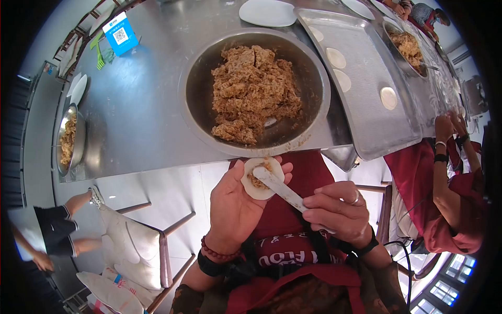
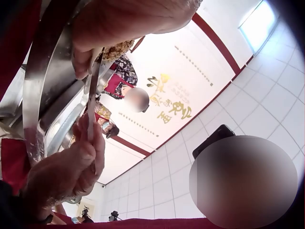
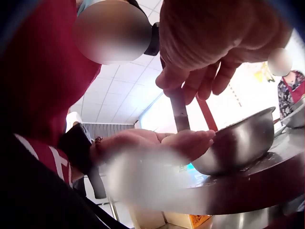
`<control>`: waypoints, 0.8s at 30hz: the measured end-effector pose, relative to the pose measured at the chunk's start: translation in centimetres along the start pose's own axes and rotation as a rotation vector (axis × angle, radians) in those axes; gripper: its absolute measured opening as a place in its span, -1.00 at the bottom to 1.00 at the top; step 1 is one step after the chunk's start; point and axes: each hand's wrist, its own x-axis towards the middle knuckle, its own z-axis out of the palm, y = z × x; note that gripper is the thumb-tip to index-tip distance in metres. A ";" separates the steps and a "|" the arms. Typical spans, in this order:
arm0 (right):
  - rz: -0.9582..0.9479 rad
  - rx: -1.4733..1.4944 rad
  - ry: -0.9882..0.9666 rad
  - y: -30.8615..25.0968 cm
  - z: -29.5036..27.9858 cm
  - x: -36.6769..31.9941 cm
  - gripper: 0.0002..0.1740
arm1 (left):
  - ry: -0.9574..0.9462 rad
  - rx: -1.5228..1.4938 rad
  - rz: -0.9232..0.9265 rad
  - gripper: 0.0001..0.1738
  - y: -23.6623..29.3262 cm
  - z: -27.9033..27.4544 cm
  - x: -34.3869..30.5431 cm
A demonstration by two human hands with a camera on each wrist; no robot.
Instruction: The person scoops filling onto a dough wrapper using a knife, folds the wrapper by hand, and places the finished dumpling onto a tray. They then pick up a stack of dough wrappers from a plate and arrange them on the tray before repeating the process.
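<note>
The pale round dough wrapper (image 1: pixel 261 194) lies on the left hand (image 1: pixel 227 204), before the round silver steel bowl (image 1: pixel 198 89) of brown filling (image 1: pixel 256 89). Right of the bowl, 4 pale round dough discs (image 1: pixel 388 98) lie on the rectangular silver metal tray (image 1: pixel 371 125).

We can pass left, over the desk (image 1: pixel 141 115); the steel bowl (image 1: pixel 200 94) blocks ahead. A tray (image 1: pixel 366 68) bars our right.
</note>
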 end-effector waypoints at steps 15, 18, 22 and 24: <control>0.139 0.013 0.144 0.0 0.9 -1.5 -0.76 | -0.032 0.073 0.003 -0.39 -0.7 0.3 0.6; 0.106 0.006 0.129 -0.3 0.1 -1.4 -0.76 | -0.029 0.048 -0.003 -0.39 -0.7 0.2 0.6; 0.075 -0.065 0.098 -0.3 0.3 -1.2 -0.77 | -0.014 0.045 -0.003 -0.38 -0.7 -0.1 0.4; -0.011 -0.074 0.054 -0.4 0.4 -1.1 -0.77 | -0.014 0.040 -0.007 -0.38 -0.6 -0.1 0.3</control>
